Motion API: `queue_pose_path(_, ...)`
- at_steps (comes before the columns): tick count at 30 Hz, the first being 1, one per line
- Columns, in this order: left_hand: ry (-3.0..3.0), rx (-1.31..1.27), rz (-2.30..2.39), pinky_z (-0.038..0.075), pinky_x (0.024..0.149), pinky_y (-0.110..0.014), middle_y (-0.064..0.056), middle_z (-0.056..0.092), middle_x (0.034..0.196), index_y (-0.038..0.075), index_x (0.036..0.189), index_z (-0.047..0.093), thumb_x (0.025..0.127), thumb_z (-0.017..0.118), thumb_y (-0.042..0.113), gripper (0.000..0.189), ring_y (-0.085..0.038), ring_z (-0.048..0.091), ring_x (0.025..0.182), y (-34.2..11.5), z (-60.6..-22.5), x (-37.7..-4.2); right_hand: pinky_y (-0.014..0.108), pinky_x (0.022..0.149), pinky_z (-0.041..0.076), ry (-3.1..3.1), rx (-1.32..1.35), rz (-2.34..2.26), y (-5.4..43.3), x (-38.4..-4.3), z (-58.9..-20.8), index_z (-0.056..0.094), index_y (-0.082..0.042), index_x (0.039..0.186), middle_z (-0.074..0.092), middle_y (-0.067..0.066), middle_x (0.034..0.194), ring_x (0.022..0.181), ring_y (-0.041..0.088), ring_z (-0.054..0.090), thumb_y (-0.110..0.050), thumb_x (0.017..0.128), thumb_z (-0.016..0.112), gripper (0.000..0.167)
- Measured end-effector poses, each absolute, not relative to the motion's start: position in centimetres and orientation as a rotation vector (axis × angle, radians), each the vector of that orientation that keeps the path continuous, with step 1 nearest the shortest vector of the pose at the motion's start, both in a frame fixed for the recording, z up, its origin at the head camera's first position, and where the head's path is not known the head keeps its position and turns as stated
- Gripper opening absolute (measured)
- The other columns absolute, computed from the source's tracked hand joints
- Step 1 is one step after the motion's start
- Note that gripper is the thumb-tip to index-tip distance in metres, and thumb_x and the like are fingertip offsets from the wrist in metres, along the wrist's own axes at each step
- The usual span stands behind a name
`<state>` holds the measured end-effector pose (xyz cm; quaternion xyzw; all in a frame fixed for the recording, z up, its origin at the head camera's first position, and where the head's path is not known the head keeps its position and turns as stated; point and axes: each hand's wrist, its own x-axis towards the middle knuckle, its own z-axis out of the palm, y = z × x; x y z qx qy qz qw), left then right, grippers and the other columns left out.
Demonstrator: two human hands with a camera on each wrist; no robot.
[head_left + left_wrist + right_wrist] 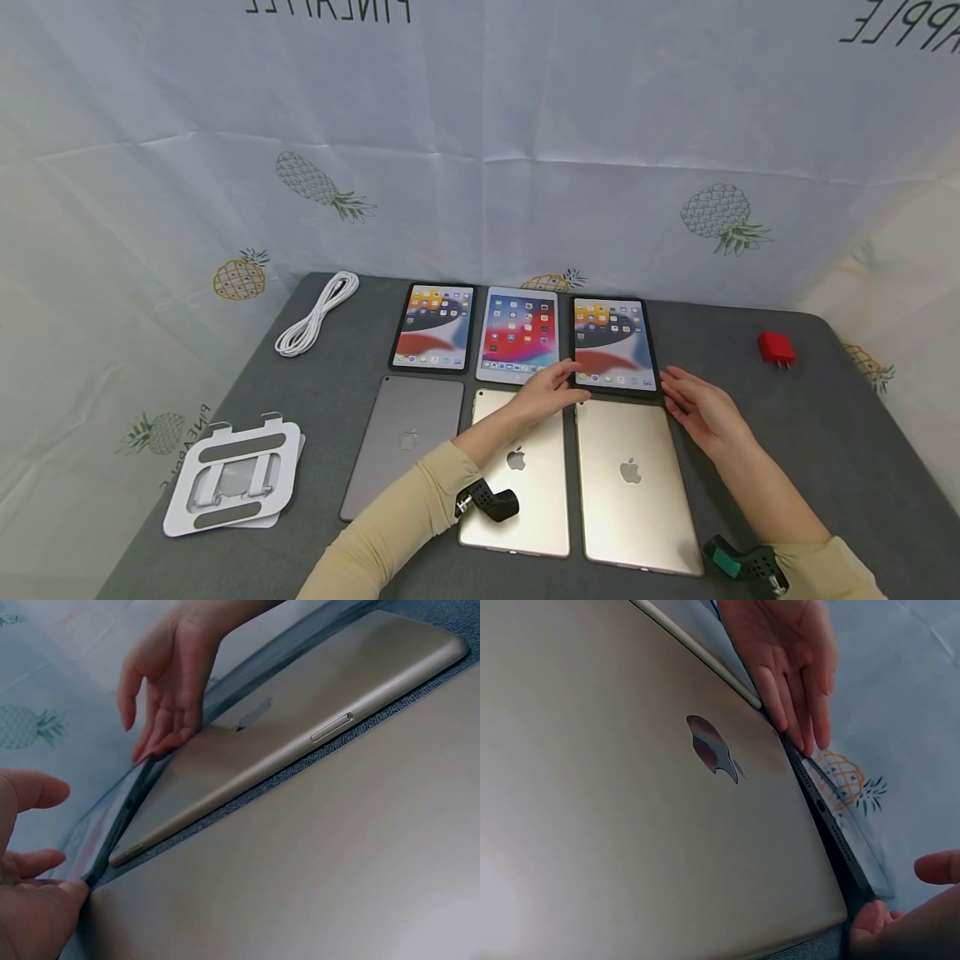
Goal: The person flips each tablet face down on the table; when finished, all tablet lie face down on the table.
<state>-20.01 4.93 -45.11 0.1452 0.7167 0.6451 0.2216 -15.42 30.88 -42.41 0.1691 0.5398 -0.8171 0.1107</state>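
Observation:
A black-bordered tablet (613, 342), screen lit, lies at the right end of the back row. The fingertips of my left hand (542, 396) touch its lower left side, fingers fairly straight. At its lower right corner, my right hand (703, 408) touches the edge with loosely extended fingers. Both wrist views show the two hands at opposite ends of the tablet's thin dark edge (829, 817), thumbs held off. Just in front lie two gold tablets, back up: the right one (630, 517) and the left one (540, 483), which my left forearm partly covers.
Left of the handled tablet are a white-bordered tablet (519, 329) and another black-bordered one (432, 325), both lit. A grey tablet (408, 408) lies back up. A folded white stand (285, 467), coiled white cable (318, 312) and red charger (776, 348) sit toward the sides.

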Motion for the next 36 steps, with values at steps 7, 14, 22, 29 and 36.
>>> queue_pose_path(7,1.96,0.405,1.803,0.034,0.109,-0.028,-0.013,0.03,0.156,0.0,0.137,0.052,0.09,0.068,0.011,0.051,-0.028,0.036,0.139,4.9,-45.2,-20.0,0.027,0.111,0.03,1.64,0.514,-2.337,30.3,-15.7,-42.1,0.008,-0.004,0.155,0.056,-0.015,0.112,0.105,0.002,0.053,-0.007,0.099,0.053,0.072)
queue_pose_path(14,1.958,0.429,1.803,0.034,0.109,-0.028,-0.013,0.029,0.157,0.0,0.137,0.052,0.091,0.066,0.011,0.049,-0.029,0.035,0.139,5.0,-45.1,-19.7,0.022,0.091,0.049,1.702,0.558,-2.378,29.3,-15.7,-41.9,0.008,-0.003,0.156,0.051,-0.007,0.11,0.091,0.0,0.06,0.003,0.095,0.055,0.078)
queue_pose_path(22,1.977,0.427,1.796,0.032,0.111,-0.028,-0.01,0.036,0.154,0.003,0.134,0.056,0.09,0.067,0.012,0.046,-0.023,0.037,0.139,5.3,-45.0,-19.4,0.022,0.098,0.038,1.87,0.526,-2.354,28.3,-15.8,-41.4,0.017,-0.001,0.155,0.058,-0.013,0.108,0.093,-0.005,0.061,-0.006,0.092,0.066,0.079)
queue_pose_path(29,2.078,0.479,1.712,0.041,0.103,-0.029,-0.004,0.056,0.132,0.013,0.132,0.061,0.093,0.065,0.021,0.04,-0.021,0.049,0.124,5.1,-44.5,-19.3,0.026,0.094,0.042,2.048,0.484,-2.35,27.0,-15.7,-40.5,0.034,0.003,0.149,0.064,-0.014,0.102,0.09,-0.003,0.065,-0.012,0.087,0.074,0.075)
queue_pose_path(36,2.113,0.536,1.707,0.048,0.094,-0.026,-0.004,0.063,0.127,0.011,0.132,0.061,0.097,0.06,0.026,0.038,-0.015,0.057,0.117,5.4,-43.1,-19.8,0.018,0.09,0.048,2.553,0.371,-1.981,25.3,-15.8,-39.8,0.045,-0.004,0.145,0.057,0.011,0.134,0.108,0.007,0.06,-0.026,0.092,0.069,0.062)
